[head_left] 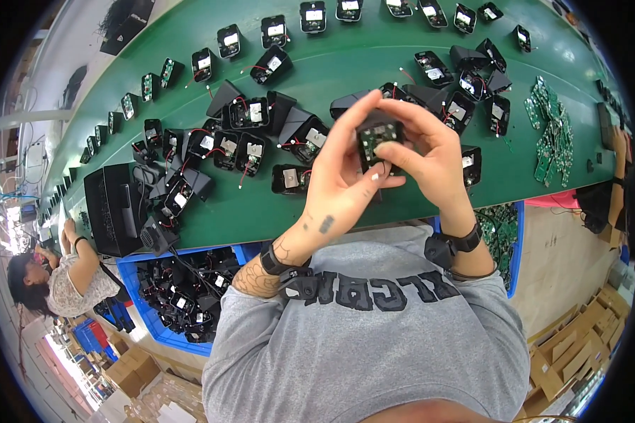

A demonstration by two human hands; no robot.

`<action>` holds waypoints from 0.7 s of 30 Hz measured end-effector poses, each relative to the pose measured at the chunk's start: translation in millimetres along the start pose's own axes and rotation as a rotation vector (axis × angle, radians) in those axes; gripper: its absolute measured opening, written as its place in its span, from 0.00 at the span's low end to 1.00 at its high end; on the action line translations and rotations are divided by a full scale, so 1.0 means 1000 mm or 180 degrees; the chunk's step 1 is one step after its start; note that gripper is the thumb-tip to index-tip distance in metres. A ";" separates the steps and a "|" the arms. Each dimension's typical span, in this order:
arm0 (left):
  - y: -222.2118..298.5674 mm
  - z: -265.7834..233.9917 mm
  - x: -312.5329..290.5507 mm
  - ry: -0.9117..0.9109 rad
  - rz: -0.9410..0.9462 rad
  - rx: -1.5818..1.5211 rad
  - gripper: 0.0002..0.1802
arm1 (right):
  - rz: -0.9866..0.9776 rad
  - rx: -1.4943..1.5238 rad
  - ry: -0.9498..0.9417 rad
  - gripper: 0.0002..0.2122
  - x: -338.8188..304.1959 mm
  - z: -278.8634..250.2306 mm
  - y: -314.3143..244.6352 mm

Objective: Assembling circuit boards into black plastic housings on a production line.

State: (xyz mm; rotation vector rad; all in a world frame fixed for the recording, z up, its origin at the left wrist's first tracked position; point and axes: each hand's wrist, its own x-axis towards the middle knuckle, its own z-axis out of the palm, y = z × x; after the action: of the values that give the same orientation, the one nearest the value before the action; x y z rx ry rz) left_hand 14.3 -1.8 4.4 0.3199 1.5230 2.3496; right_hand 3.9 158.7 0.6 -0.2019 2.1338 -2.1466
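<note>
Both my hands are raised over the near part of the green table, wrapped around one small black plastic housing with a green circuit board in its open face. My left hand grips the housing from the left, its thumb at the lower edge of the board. From the right, my right hand closes round it, the thumb pressing on the board's face. My fingers hide the housing's sides. Just left of my left hand lie several open black housings with red wires. More black housings sit beyond my right hand.
A green table carries a row of housings along its far side. Loose green circuit boards are piled at right. Left stands a black box. Blue bins full of parts stand below the near edge. A person sits at left.
</note>
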 end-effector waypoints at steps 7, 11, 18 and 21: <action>-0.005 -0.008 0.008 -0.0029 0.0244 0.0053 0.42 | -0.2503 -0.2076 0.0405 0.16 -0.012 -0.002 -0.003; -0.003 -0.002 0.007 0.0014 0.0133 0.0142 0.44 | -0.2158 -0.1671 0.0783 0.14 -0.010 0.008 0.008; -0.002 -0.001 0.006 0.0088 -0.0156 0.0097 0.41 | -0.2036 -0.1116 0.0779 0.07 -0.008 0.007 0.018; 0.000 -0.007 0.005 -0.0013 -0.0611 -0.0048 0.37 | -0.1875 -0.0839 0.0938 0.04 -0.009 0.008 0.020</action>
State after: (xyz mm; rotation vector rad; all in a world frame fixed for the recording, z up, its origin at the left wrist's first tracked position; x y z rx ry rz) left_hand 7.4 -5.9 1.3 0.1668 1.4638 2.2086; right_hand 14.3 152.2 -19.4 -0.6470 2.8121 -2.2742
